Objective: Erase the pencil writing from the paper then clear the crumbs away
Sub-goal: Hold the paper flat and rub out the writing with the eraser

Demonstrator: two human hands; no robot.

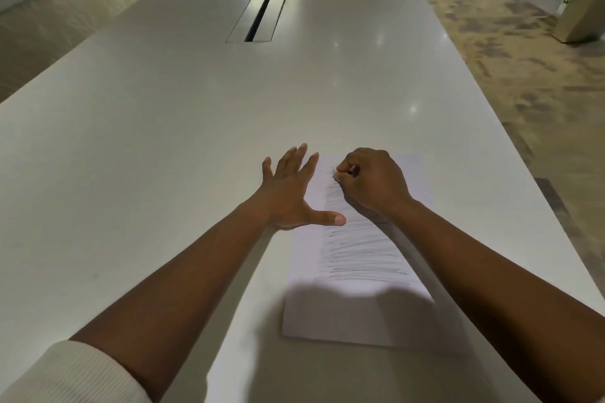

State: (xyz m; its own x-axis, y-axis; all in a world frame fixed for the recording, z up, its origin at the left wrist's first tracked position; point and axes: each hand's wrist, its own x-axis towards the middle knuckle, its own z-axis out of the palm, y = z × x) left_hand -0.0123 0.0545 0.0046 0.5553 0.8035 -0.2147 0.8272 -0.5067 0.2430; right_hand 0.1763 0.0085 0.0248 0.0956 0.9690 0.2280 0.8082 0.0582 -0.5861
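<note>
I see the paper (360,271) lying low and right of centre in the frame, on the white table (163,141), its far end reaching up under both hands. My left hand (288,193) is spread wide and flat, fingers straight, with the thumb (330,218) pressing the sheet's left margin and the rest of the palm mostly on bare table. My right hand (370,180) is curled tight around a small dark thing that I take to be the eraser (352,170), set at the top of the pencil writing (360,249); only a sliver of it shows, so I cannot be sure of its shape.

The scribbled lines run down the middle of the sheet toward the lower frame, and nearly all look untouched, so I judge the rubbing barely begun.

My worry is the hold. Only the thumb and the hand's edge pin the sheet, and at one side. A hard stroke toward me could buckle or crease it, or swing the loose lower end round. The sheet also lies near the table's right edge, so crumbs swept that way may fall to the carpet (491,42).
</note>
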